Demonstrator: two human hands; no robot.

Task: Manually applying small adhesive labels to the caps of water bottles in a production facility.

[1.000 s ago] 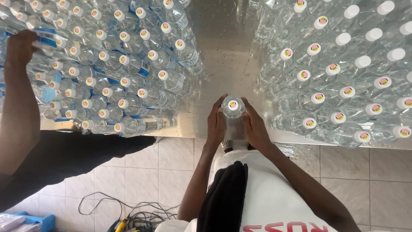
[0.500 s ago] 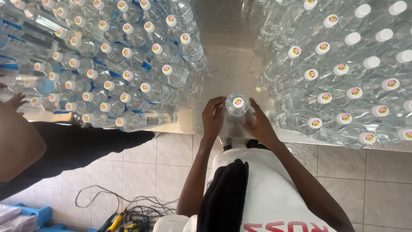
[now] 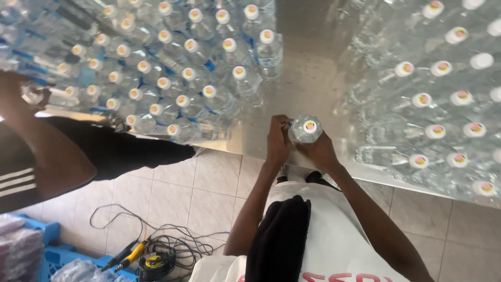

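Both hands hold one clear water bottle [image 3: 306, 130] upright on the steel table [image 3: 292, 78] — left hand [image 3: 277, 141] and right hand [image 3: 319, 152] wrap its sides. It looks mid-labelling; next, fingers must press evenly all round.

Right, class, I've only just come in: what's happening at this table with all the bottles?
A person stands at a metal table and holds one clear bottle upright near its front edge, the left hand and right hand wrapped around its sides. Two big groups of capped bottles stand on the table, labelled ones to the left and plain ones to the right. A co-worker's arm reaches in at the far left.
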